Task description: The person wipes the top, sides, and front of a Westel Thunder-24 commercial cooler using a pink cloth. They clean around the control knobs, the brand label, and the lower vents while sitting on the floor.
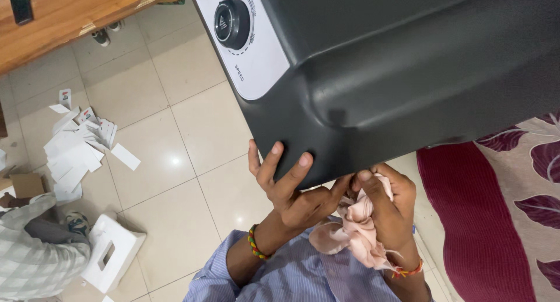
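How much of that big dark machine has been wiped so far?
The dark grey machine looks fairly clean on top, though how much was wiped cannot be told. Now the left hand steadies its lower corner while the right hand presses a pink cloth there. The white panel with the black knob is untouched.

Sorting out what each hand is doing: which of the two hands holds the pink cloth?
The right hand holds the pink cloth, bunched against the dark grey appliance. The left hand is bare, fingers spread on the appliance's corner.
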